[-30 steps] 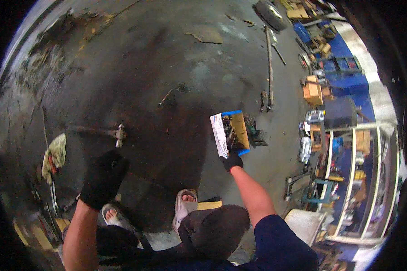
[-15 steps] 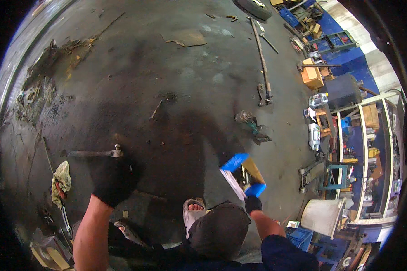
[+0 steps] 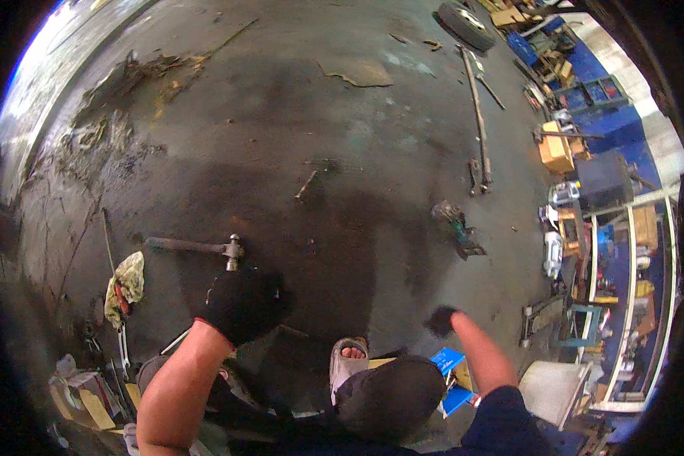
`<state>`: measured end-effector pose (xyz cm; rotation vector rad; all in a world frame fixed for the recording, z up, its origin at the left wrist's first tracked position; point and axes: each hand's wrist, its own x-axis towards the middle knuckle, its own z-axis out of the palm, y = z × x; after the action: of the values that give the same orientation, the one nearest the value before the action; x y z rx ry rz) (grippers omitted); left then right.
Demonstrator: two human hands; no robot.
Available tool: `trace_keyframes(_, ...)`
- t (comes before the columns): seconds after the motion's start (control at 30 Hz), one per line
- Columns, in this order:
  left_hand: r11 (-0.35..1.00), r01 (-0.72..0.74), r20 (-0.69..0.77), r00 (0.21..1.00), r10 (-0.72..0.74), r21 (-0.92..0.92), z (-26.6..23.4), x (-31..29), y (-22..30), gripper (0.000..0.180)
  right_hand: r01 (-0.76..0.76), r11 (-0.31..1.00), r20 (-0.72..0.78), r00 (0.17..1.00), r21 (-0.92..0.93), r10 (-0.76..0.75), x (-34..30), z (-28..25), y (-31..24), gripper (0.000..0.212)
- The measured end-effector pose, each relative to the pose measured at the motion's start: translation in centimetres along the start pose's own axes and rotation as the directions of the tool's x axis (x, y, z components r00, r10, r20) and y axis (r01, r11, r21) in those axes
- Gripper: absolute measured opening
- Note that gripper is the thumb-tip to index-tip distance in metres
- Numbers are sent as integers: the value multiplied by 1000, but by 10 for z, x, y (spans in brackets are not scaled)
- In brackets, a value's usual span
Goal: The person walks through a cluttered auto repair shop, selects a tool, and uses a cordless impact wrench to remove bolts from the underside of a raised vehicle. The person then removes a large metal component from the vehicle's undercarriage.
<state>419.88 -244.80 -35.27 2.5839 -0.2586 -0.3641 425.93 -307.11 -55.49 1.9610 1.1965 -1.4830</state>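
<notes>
My left hand (image 3: 248,305), in a black glove, is low over the dark floor with its back up. Its fingers look curled in; what they hold, if anything, is hidden. Just beyond it a ball-peen hammer (image 3: 194,245) lies on the floor, its handle pointing left. My right hand (image 3: 441,321), also in a dark glove, is out to the right, apart from any object, and its fingers are smeared by motion. Below it, beside my right knee, is an opened blue and white cardboard box (image 3: 450,365), partly hidden by the knee.
A stained rag (image 3: 129,285) with a red-handled tool (image 3: 121,300) and a wrench (image 3: 124,349) lie at left. Ahead are a long bar (image 3: 476,125) and a dirty metal part (image 3: 456,224). A white bucket (image 3: 552,389) and metal shelving (image 3: 627,304) stand at right.
My right hand has let go of the blue box, which now sits lower, by my knee. The whole view has swung, shifting the floor things rightward. My left hand stays close to the hammer.
</notes>
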Motion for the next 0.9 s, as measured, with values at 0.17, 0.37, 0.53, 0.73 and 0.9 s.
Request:
trace_keyframes(0.17,991,41,100,993,-55,130,-5,-32,11,32,39,813,-665,598,581,446,163,-268,-37,51)
trace_keyframes(0.37,996,53,68,997,-48,-74,-3,-75,18,31,-3,843,-636,655,538,408,262,-463,-121,52)
trace_keyframes(0.53,974,118,-79,988,-135,-192,7,-93,16,24,-141,773,-636,488,619,598,284,-444,-136,53)
trace_keyframes(0.73,962,51,-140,986,-92,-267,14,-94,5,21,16,609,-487,617,793,618,268,-405,-184,47)
trace_keyframes(0.9,975,4,39,999,5,-223,-1,-77,-6,16,389,761,-815,494,520,304,225,-411,-315,33)
